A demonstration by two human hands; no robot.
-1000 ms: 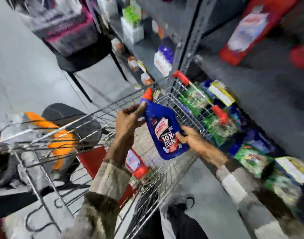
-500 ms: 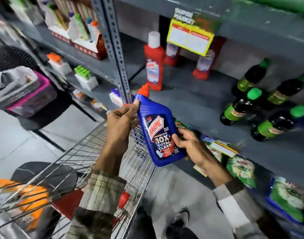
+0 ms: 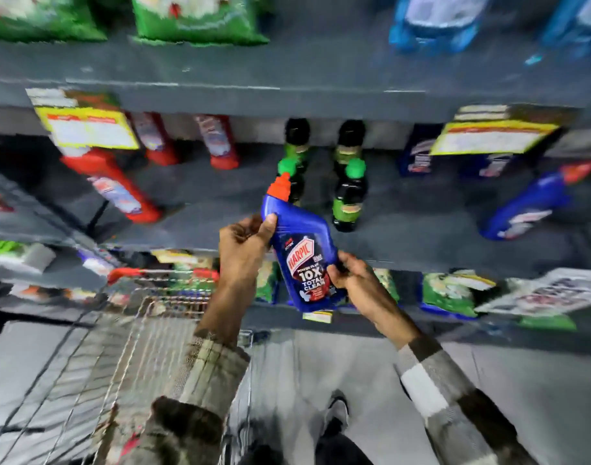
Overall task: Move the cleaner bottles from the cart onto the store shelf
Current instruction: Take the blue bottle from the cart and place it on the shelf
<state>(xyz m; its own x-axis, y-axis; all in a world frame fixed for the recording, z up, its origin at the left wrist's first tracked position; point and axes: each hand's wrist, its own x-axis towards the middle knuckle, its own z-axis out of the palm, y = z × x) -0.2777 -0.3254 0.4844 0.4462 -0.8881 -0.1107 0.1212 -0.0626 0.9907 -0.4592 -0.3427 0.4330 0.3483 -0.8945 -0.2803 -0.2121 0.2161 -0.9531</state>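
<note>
Both hands hold a blue cleaner bottle [image 3: 304, 260] with a red-orange cap, upright and slightly tilted, in front of the grey store shelf [image 3: 405, 236]. My left hand [image 3: 243, 246] grips its upper left side near the neck. My right hand [image 3: 358, 280] grips its lower right edge. The wire cart [image 3: 146, 347] sits below at the left. A second blue cleaner bottle [image 3: 525, 206] leans on the shelf at the right.
Red bottles [image 3: 116, 186] stand on the shelf's left part, dark bottles with green caps [image 3: 349, 196] in the middle. Yellow price tags [image 3: 89, 129] hang from the shelf above. Green packets [image 3: 448, 293] fill the lower shelf. My shoe [image 3: 336, 414] shows on the grey floor.
The view has swung from the cart round to face the shelf head-on. The blue bottle stays in both hands and now sits before the shelf's middle, close to the green-capped bottles.
</note>
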